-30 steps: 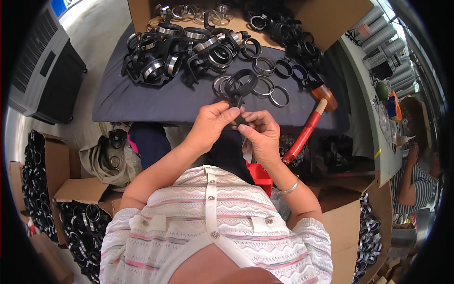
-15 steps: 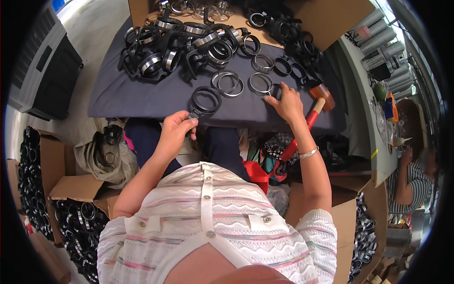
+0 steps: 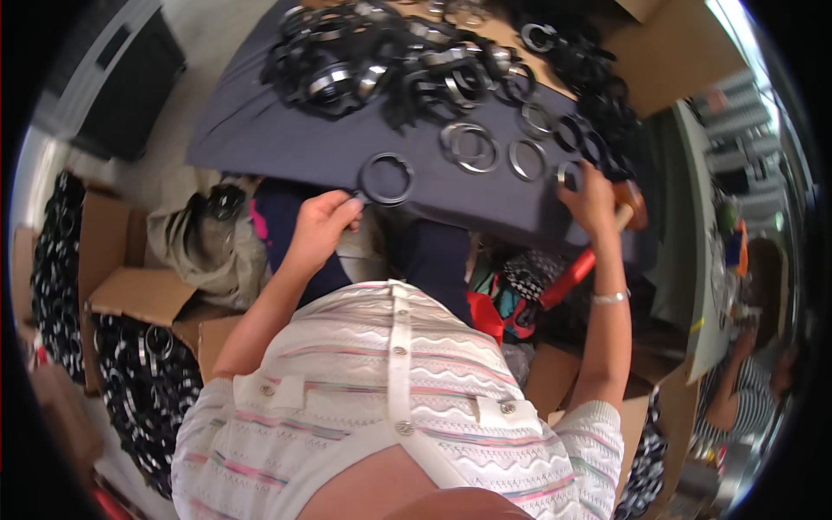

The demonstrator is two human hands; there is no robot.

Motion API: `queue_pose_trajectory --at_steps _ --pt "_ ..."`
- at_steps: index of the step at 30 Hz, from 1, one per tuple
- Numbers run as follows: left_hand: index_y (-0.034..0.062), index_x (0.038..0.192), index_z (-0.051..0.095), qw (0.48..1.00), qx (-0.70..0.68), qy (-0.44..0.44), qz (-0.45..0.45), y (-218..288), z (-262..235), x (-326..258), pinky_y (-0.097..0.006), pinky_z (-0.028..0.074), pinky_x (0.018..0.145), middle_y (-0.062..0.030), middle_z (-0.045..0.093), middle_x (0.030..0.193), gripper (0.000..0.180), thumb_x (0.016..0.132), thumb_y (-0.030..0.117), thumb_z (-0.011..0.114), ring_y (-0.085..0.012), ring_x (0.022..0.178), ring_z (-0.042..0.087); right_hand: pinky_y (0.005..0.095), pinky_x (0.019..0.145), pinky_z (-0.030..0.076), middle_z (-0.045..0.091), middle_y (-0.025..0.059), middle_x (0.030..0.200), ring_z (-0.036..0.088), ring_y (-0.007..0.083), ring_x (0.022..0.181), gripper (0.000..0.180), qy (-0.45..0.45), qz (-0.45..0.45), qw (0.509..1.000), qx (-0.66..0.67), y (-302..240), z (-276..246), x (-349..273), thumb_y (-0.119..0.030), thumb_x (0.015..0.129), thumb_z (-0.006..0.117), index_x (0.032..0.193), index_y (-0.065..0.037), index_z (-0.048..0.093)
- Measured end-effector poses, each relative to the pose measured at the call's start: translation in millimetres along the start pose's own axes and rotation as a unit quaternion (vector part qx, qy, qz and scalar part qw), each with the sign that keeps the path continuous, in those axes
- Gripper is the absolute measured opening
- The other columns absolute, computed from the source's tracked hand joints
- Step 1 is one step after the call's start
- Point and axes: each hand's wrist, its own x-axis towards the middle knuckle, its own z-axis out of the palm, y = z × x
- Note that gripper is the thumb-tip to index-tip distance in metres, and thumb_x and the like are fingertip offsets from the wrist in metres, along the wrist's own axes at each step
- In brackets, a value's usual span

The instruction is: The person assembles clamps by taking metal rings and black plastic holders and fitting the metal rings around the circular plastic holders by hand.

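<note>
My left hand (image 3: 326,227) pinches the short tab of a black ring (image 3: 366,180), which is held over the table's front edge. My right hand (image 3: 593,206) is at the right, thumb and fingers closed about the edge of a small metal ring (image 3: 562,176); the fingers partly cover it. Between the hands lie a loose silver ring (image 3: 515,161) and a pair of overlapping silver rings (image 3: 497,154). Just beside my right hand rests a mallet with a red handle (image 3: 569,279), its amber head partly behind the wrist.
Black clamp-like parts with metal rings (image 3: 334,84) are heaped across the back of the dark cloth-covered table (image 3: 260,143). Cartons of similar rings (image 3: 143,407) stand at the lower left. A person in a striped top (image 3: 724,403) sits at the far right beside a bench.
The view has shifted, so the table appears farther right and tilted. My right hand has closed on the small metal ring. My left hand still holds the black ring, now turned flatter.
</note>
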Motion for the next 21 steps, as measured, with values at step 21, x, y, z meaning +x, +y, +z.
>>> queue_pose_trajectory --at_steps 21 --pt "0.0033 0.077 0.059 0.998 -0.032 -0.04 -0.031 -3.8 -9.6 5.1 -0.022 0.043 0.062 0.0014 0.055 0.07 0.021 0.088 0.02 0.06 -0.0073 0.064 0.051 0.0366 0.085 0.05 0.045 0.0193 0.129 0.052 0.0353 0.109 0.07 -0.183 -0.475 0.855 0.104 -219.9 2.0 2.5 0.005 0.06 0.068 0.126 -0.009 0.051"
